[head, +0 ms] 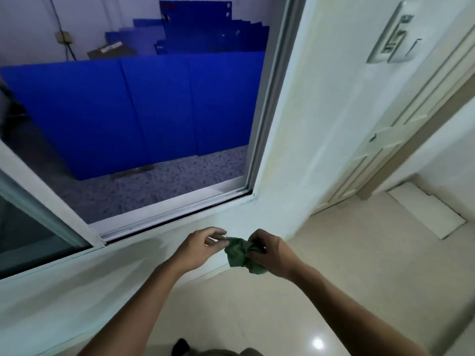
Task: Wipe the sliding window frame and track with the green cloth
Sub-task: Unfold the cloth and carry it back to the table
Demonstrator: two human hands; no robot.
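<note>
Bunching the crumpled green fabric cloth (244, 255) into a firm pad is judged the step in hand. It is gripped by the right hand (270, 253), while its corner is pinched by the left hand (203, 246), below the white aluminium sliding window track (180, 210). A folded edge is advised for reaching the grooves and the frame (267, 98). No legible writing is observed.

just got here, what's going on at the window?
A person stands at an open sliding window, holding a bunched green cloth below the sill. The right hand grips the wad; the left hand pinches one edge of it. The cloth isn't touching the bottom track, so wiping doesn't appear underway at this moment.
</note>
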